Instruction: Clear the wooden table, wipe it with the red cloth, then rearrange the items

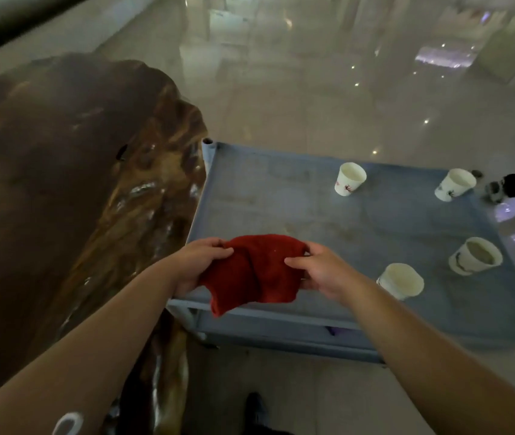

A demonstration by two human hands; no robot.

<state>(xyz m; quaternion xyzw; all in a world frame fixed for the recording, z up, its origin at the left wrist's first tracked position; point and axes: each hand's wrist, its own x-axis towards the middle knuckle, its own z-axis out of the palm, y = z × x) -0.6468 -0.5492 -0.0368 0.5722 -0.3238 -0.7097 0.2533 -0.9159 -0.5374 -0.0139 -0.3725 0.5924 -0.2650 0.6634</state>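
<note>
- Right now the person is holding the red cloth [254,271] with both hands above the near edge of the blue fabric rack [297,199].
- Left hand [198,262] fingers are pinching its left side; right hand [319,268] fingers are gripping its right side.
- Four paper cups [349,183] are standing on the rack.
- Just left, the wooden counter [61,183] is lying bare and glossy.

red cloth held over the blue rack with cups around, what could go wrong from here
1. The cloth hangs loose between the left hand and right hand; a swing toward the near cup could tip it.
2. All four cups stand on the fabric rack, which may sag or wobble if bumped.
3. The wooden table has an uneven edge that could snag the cloth while wiping.
</note>
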